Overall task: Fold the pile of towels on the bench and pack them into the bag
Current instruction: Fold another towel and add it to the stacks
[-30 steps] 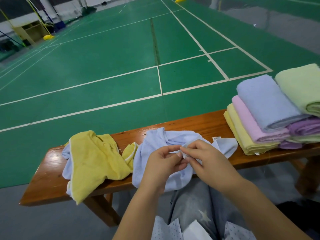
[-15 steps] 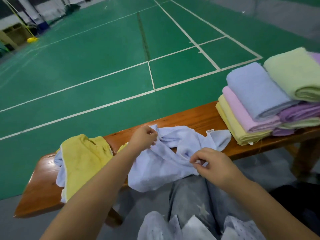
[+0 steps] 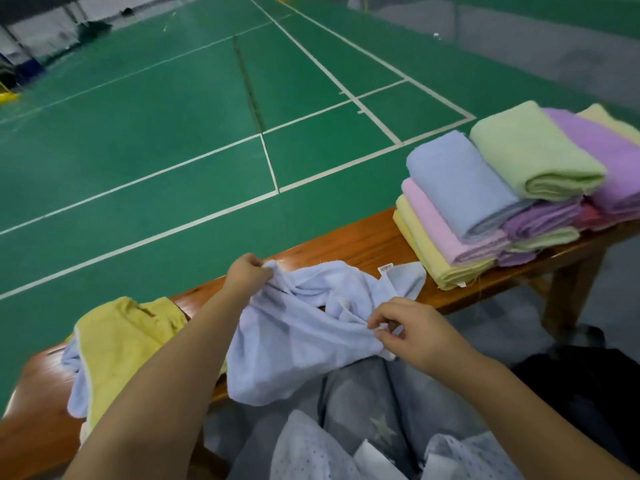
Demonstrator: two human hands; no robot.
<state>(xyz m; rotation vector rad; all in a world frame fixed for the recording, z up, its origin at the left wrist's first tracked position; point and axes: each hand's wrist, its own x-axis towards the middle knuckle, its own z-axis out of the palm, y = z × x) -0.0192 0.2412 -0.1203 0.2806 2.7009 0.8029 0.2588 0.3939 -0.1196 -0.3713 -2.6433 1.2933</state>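
A crumpled light blue towel (image 3: 301, 341) lies across the wooden bench (image 3: 346, 244) and hangs over its near edge. My left hand (image 3: 244, 275) grips the towel's far left corner. My right hand (image 3: 412, 334) pinches a near edge of the same towel by its white trim. A rumpled yellow towel (image 3: 117, 344) lies to the left over another pale blue one (image 3: 74, 393). A stack of folded towels (image 3: 502, 199) in yellow, pink, blue, green and purple sits at the bench's right end. A dark bag-like shape (image 3: 588, 393) lies low on the right.
A green court floor (image 3: 173, 133) with white lines stretches beyond the bench. My knees in grey trousers (image 3: 363, 410) are right under the hanging towel. Bare bench wood shows between the blue towel and the folded stack.
My left hand has left my right hand, moved up and left along the towel and taken its far corner. The towel is pulled wider. My right hand keeps its pinch.
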